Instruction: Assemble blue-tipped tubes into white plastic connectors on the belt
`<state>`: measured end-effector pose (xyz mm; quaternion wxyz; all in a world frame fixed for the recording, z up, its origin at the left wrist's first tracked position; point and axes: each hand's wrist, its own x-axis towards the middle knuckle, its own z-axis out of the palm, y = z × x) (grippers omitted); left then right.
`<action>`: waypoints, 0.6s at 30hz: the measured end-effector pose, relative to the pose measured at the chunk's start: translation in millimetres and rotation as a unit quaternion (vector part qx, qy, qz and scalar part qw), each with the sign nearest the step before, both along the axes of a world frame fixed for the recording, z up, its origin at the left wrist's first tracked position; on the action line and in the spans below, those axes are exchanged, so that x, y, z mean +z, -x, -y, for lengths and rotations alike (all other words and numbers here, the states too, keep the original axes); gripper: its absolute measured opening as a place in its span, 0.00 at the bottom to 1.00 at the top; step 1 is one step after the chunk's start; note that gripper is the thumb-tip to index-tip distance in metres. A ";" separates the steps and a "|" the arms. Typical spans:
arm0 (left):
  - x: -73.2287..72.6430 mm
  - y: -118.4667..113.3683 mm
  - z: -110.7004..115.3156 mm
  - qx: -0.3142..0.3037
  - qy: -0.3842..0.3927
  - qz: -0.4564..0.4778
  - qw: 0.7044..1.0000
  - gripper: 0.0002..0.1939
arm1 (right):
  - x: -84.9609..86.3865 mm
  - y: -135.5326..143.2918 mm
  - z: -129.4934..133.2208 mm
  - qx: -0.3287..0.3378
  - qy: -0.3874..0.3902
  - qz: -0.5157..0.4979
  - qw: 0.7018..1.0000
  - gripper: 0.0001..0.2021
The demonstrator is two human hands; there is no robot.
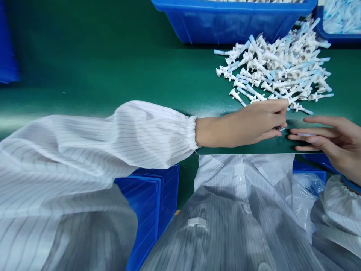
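Observation:
My left hand [248,122] reaches across the front of the green tabletop, its fingers curled closed. A small white plastic part [281,128] peeks out at its fingertips; the rest of it is hidden. Facing it from the right, my right hand [335,141] pinches a thin pale plastic piece [306,134] between thumb and fingers. The two hands are a short gap apart. Just beyond the left fingers spreads a loose pile of white plastic connectors [270,67], many with pale blue tube ends.
Behind the pile stands a blue bin [225,22] with white parts in it. A blue tray [338,38] of pale blue pieces is at the far right. Another blue bin [8,49] is at the left edge. Below the table edge are blue crates [146,199] and a clear plastic bag [306,195].

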<state>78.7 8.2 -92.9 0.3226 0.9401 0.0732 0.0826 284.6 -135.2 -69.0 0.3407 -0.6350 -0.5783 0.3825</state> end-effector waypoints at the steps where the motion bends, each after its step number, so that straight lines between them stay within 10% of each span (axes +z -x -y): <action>1: -0.8 0.2 0.0 -0.002 0.000 0.008 1.000 0.11 | 0.5 1.0 0.1 0.004 -0.012 0.028 1.000 0.12; 18: -2.1 -1.1 0.0 0.003 0.009 0.048 0.999 0.09 | 3.8 3.8 -14.9 0.146 -0.217 0.371 0.891 0.04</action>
